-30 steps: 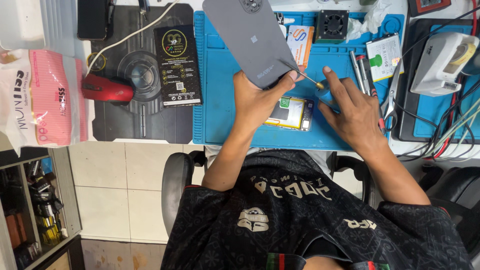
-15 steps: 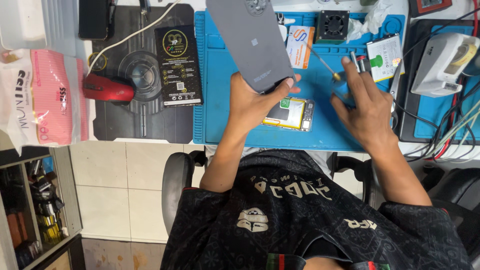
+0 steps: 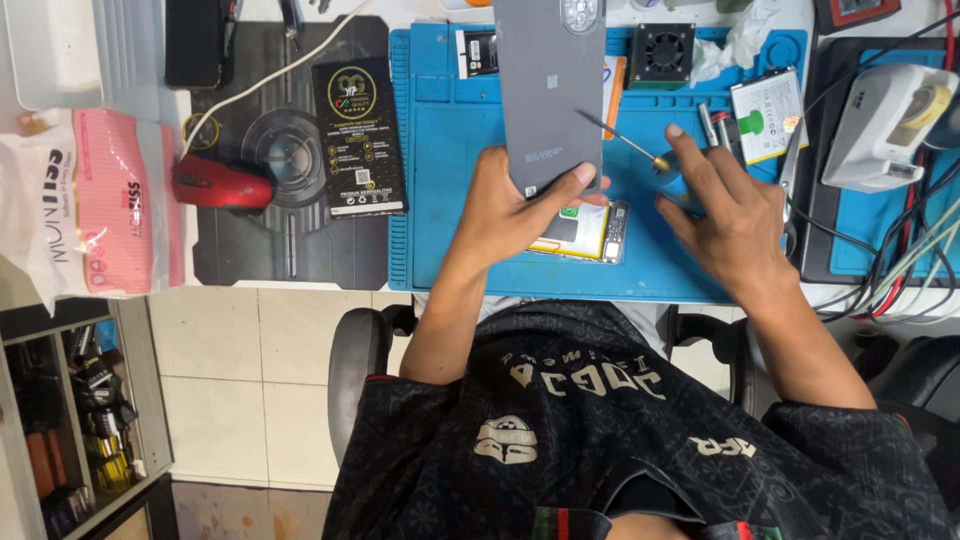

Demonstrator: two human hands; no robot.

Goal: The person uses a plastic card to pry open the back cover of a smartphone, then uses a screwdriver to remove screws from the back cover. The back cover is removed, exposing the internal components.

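Head view, looking straight down: the left hand [image 3: 510,205] pinches the bottom edge of a grey phone [image 3: 548,90] in a closed grip, thumb across its back, lifting it clear of the blue mat [image 3: 440,200] at upper centre. That likely leaves the right hand room to work. The right hand [image 3: 725,215] curls shut around a screwdriver [image 3: 625,140], tip pointing at the phone's right edge. A flat battery [image 3: 585,225] lies on the mat between the hands, near at reach on the tabletop.
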